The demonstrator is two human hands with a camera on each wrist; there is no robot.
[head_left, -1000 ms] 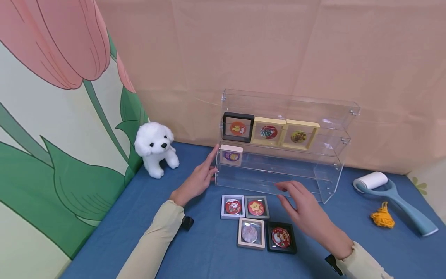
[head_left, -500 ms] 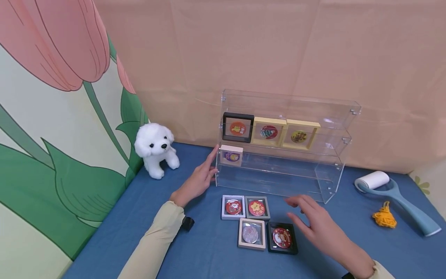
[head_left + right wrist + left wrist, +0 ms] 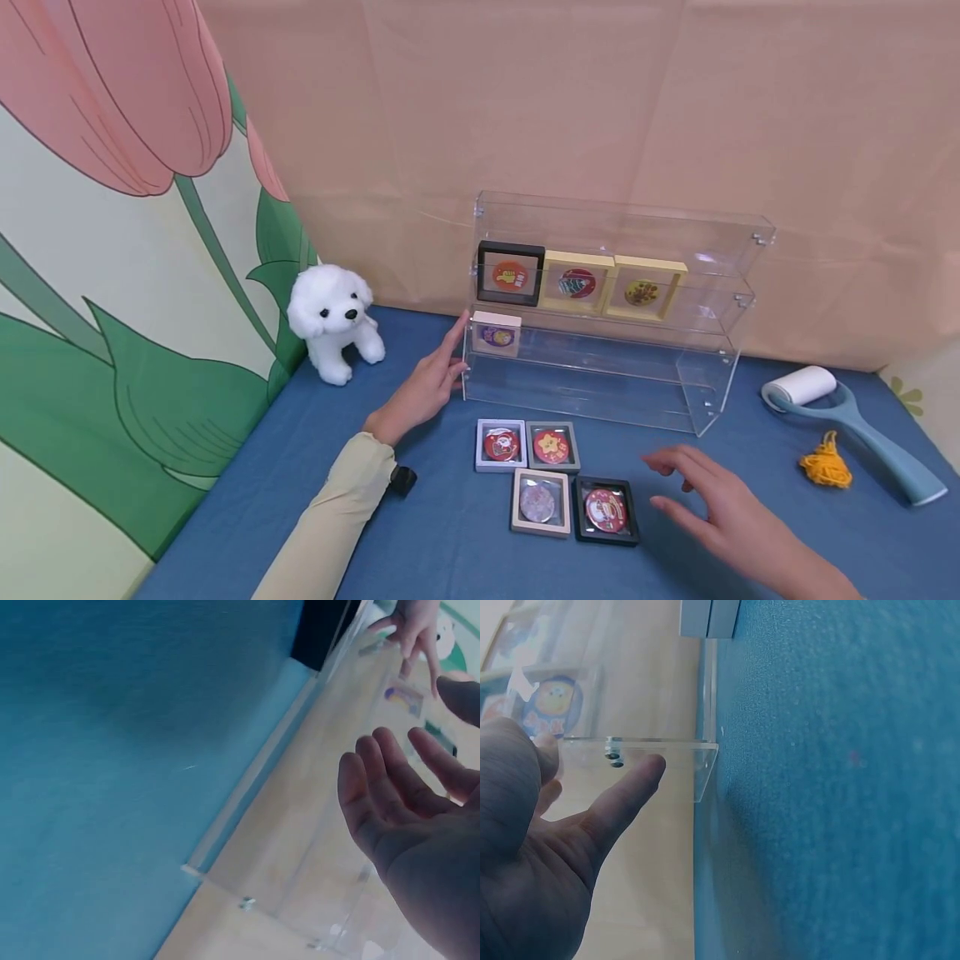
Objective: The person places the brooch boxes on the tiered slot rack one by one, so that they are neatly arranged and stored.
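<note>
My left hand (image 3: pixel 420 390) rests its extended fingers against the left side of a clear acrylic display rack (image 3: pixel 585 392); in the left wrist view its thumb lies by the rack's side panel (image 3: pixel 705 769). My right hand (image 3: pixel 731 512) hovers over the cloth with loosely bent fingers and holds nothing. Nearest to it lies a black-framed badge case (image 3: pixel 606 510) with a red badge. Beside that are a cream case (image 3: pixel 540 502), a grey case (image 3: pixel 553 447) and a white case (image 3: pixel 501 445). On the rack's lower shelf, at the left, stands a pale pink case (image 3: pixel 497 335).
On the rack's upper shelf stand a black case (image 3: pixel 511 274) and two yellow cases (image 3: pixel 578 284). A white plush dog (image 3: pixel 333 321) sits at the left. To the right lie a blue-handled lint roller (image 3: pixel 862 429) and an orange yarn bundle (image 3: pixel 826 462).
My right hand has drawn back from the rack's front, moving right and toward me, past the black case. My left hand stays at the rack's side.
</note>
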